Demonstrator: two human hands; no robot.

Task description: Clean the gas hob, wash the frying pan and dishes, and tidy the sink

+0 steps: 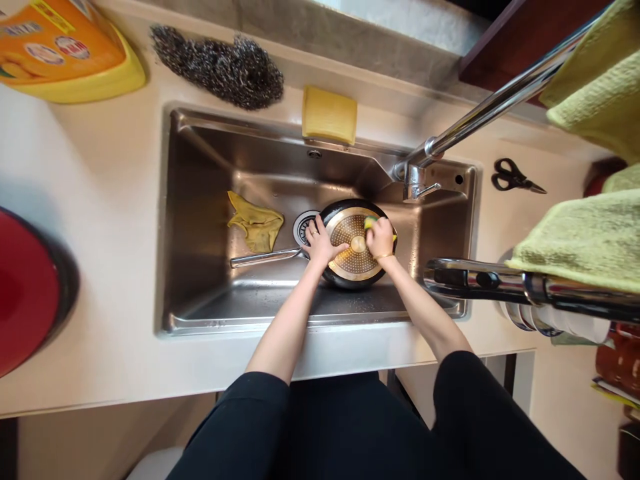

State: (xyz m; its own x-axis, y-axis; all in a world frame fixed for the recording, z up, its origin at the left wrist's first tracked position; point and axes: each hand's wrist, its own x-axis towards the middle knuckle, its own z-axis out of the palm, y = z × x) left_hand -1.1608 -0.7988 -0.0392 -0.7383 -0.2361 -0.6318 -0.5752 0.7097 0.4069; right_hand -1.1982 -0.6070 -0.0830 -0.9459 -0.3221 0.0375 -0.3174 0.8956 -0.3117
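Observation:
A frying pan lies bottom up in the steel sink, its long metal handle pointing left. My left hand rests on the pan's left rim near the handle, fingers spread. On the right part of the pan's base, my right hand is closed around a sponge; only yellow and green bits of it show past the fingers. To the left of the pan, a crumpled yellow cloth lies on the sink floor. The drain is partly covered by my left hand and the pan.
Behind the sink lie steel wool and a yellow sponge pad. An orange detergent bottle stands back left, a red round lid left. The faucet and a sprayer head reach in from the right, near scissors.

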